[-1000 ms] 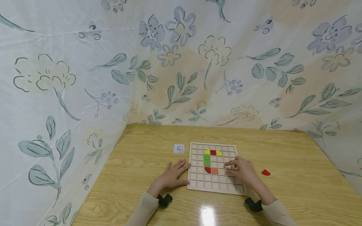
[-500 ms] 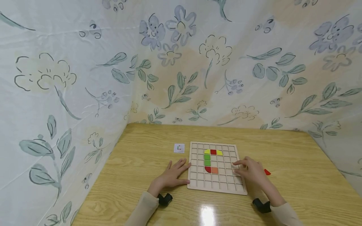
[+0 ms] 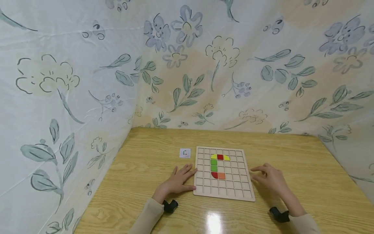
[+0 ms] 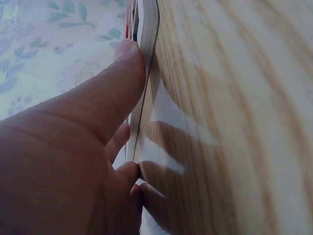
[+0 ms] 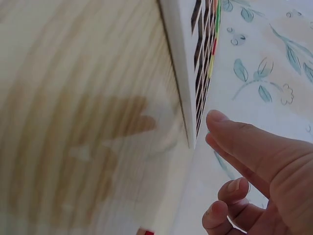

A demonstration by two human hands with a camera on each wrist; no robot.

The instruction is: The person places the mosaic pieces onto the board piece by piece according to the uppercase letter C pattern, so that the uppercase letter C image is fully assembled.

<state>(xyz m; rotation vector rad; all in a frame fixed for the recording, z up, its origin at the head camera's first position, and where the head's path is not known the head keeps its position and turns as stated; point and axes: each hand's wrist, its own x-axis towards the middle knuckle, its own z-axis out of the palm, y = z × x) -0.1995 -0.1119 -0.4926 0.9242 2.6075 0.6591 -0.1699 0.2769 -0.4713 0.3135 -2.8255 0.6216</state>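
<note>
A wooden grid board [image 3: 238, 191] lies on the table between the hands. Coloured pieces form a C on it: yellow rounded corners [image 3: 226, 158], a dark red square [image 3: 220, 157], green squares [image 3: 214, 165], a red rounded corner [image 3: 214, 175] and an orange square [image 3: 221, 175]. My left hand [image 3: 176, 182] lies spread, thumb and fingertips touching the board's left edge. Just off the right edge hovers my right hand [image 3: 271, 177], holding nothing, thumb and index finger extended and the other fingers bent. It hides the loose red piece in the head view; a red corner [image 5: 149, 233] shows low in the right wrist view.
A small printed card [image 3: 185, 153] with a grid pattern lies left of the board's upper corner. The wooden table [image 3: 157, 139] runs back to a flowered cloth [image 3: 187, 97]. Black wrist cameras [image 3: 170, 206] sit at both wrists.
My right hand has moved right, from over the board to beyond its right edge, and now covers the loose red piece. The left hand and the pieces on the board have stayed put.
</note>
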